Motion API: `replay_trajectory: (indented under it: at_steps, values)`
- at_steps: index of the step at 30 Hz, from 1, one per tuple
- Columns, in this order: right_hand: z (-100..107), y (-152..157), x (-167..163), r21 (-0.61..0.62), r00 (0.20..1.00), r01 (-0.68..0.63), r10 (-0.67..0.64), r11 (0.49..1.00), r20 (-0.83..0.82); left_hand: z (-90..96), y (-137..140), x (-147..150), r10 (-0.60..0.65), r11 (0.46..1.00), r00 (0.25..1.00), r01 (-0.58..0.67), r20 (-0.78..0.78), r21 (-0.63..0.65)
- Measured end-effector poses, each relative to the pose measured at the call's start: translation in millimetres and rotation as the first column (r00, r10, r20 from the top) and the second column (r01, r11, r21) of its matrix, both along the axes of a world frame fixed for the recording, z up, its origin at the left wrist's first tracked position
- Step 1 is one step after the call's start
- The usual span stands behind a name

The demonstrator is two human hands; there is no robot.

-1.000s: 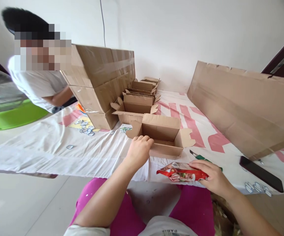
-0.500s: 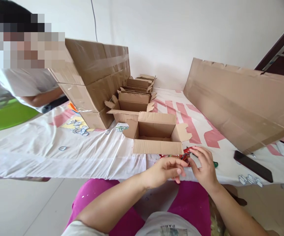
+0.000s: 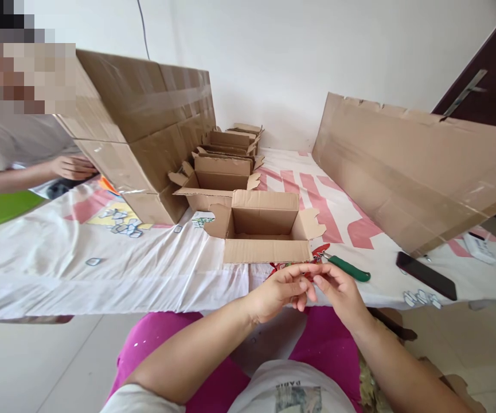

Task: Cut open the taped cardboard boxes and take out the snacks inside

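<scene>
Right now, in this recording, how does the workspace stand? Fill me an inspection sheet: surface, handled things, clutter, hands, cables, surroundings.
Surface: wrinkled white-and-red cloth.
Handled things: open cardboard box, upright, flaps out; red packet, mostly hidden behind the hands.
Clutter: green-handled cutter, dark phone, small pale pieces in clusters on both sides.
Hands: left hand and right hand meet at the fingertips; anything pinched there cannot be made out.
Cables: one dark cable at the back wall.
Surroundings: taped carton stack and a co-worker's hand at left; upright cardboard sheet and dark door at right.
</scene>
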State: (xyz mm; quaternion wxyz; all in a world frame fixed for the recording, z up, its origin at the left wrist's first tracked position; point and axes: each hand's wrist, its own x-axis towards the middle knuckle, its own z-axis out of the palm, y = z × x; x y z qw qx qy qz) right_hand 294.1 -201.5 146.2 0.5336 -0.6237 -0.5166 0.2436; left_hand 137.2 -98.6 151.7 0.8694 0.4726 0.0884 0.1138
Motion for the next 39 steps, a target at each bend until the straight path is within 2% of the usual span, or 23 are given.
replay_trajectory:
  at_steps: [4,8,10,12,14,16,18,23,26,29,31,34,39]
  values:
    - [-9,1,0,-0.028,0.991,0.043,-0.046,0.999,-0.123,-4.3,-1,1,-0.032,0.987,0.999,0.032,-0.005,0.159]
    - [-17,1,1,0.011,0.989,0.059,-0.057,0.998,-0.137,-6.5,-3,1,-0.065,0.963,0.997,0.055,0.029,0.262]
    - [-20,1,1,0.037,0.989,0.055,-0.049,0.998,-0.138,-6.0,-5,0,-0.072,0.933,0.997,0.056,0.031,0.356]
    - [-22,0,1,0.066,0.989,0.056,-0.046,0.996,-0.143,-4.5,-7,-2,-0.07,0.861,0.998,0.063,-0.005,0.505]
    - [-24,-1,1,0.092,0.987,0.064,-0.049,0.994,-0.155,-2.8,-10,-5,-0.038,0.748,0.998,0.061,-0.049,0.661]
    - [-25,-1,0,0.112,0.984,0.065,-0.045,0.992,-0.171,-1.6,-13,-6,0.001,0.641,0.997,0.055,-0.072,0.765]
    - [-24,-3,-1,0.139,0.984,0.054,-0.029,0.989,-0.175,-1.4,-14,-7,0.032,0.603,0.998,0.03,-0.061,0.797]
    - [-23,-8,3,0.164,0.996,0.033,-0.018,0.986,-0.092,-0.3,-8,-9,0.155,0.621,0.988,-0.092,-0.006,0.778]
    - [-31,-16,10,0.099,0.988,0.094,-0.081,0.991,-0.129,4.7,-3,-12,0.167,0.594,0.986,-0.105,0.006,0.797]
    - [-46,-32,22,-0.021,0.959,0.18,-0.18,0.983,-0.219,11.7,-3,-16,0.153,0.552,0.988,-0.081,-0.005,0.83]
    - [-59,-46,33,-0.122,0.908,0.278,-0.302,0.953,-0.291,15.6,-3,-18,0.148,0.51,0.989,-0.059,-0.02,0.858]
    - [-80,-67,53,-0.223,0.797,0.443,-0.496,0.868,-0.345,18.3,-3,-17,0.156,0.425,0.988,-0.052,-0.016,0.904]
    - [-105,-87,84,-0.298,0.663,0.573,-0.646,0.763,-0.378,14.0,-4,-16,0.119,0.263,0.993,-0.055,0.024,0.963]
